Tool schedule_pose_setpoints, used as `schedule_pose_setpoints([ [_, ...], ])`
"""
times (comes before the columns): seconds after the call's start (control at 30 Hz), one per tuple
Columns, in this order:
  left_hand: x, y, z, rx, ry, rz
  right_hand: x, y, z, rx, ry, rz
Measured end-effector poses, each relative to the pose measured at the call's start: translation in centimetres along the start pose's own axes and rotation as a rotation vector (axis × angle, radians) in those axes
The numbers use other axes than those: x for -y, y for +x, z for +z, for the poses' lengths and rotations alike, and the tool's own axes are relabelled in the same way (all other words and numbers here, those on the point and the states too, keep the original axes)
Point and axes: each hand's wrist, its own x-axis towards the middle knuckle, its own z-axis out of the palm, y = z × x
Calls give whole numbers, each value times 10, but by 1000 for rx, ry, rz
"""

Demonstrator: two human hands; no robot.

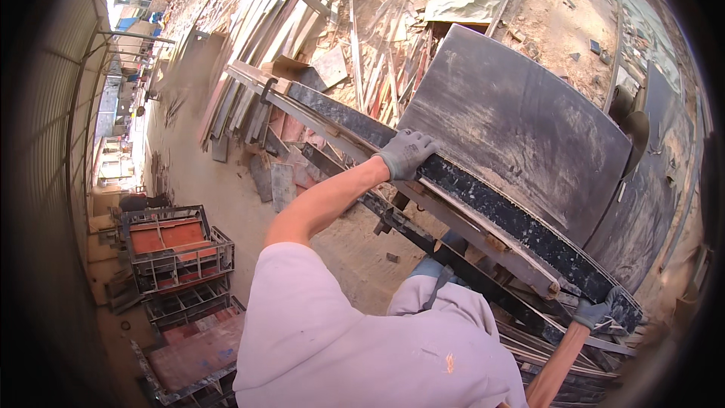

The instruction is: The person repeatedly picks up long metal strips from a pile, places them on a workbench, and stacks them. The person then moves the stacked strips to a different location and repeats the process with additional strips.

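A long black plank [495,200], speckled and dusty, runs slantwise from the upper left to the lower right in front of me. My left hand [408,153], in a grey glove, is closed over it near its middle. Gloved too, my right hand [595,311] grips the same plank close to its right end; some of its fingers are hidden. Just below the plank lies a worn wooden beam [483,236]. Beyond it, a wide dark sheet [521,128] slopes away, its near edge along the plank.
Metal crates [181,249] with reddish panels stand stacked at the lower left. Loose timber strips [257,45] lie in a pile at the upper left. Another dark sheet [642,181] rests at the right. A corrugated wall [45,181] borders the far left.
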Motion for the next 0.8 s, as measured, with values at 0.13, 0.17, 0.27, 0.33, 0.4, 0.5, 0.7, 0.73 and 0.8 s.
schedule_pose_setpoints([
  [0.13, 10, -3, 19, -67, 54, -41, -10, -8, 8, 200, 52, 120],
  [0.17, 10, 9, 21, -74, 62, -20, -8, -12, 6, 223, 103, 158],
  [0.27, 3, 31, 27, -157, -24, 44, -19, -32, 13, 230, 44, 149],
  [0.33, -4, 24, 35, -99, -81, -30, -35, -37, 36, 110, 34, 135],
  [0.4, -28, 32, 6, -40, -116, 41, -40, -40, 48, 116, 48, 172],
  [0.5, -69, 60, 6, -80, -194, 130, -40, -45, 61, 81, 78, 150],
  [0.7, -80, 71, 24, 109, -220, 99, 14, -83, 43, -3, -739, 554],
  [0.73, -79, 75, 27, 103, -226, 122, 19, -88, 33, -148, -1144, 365],
  [0.8, -71, 61, 39, 106, -230, 116, 57, -129, 70, -49, -1954, -164],
])
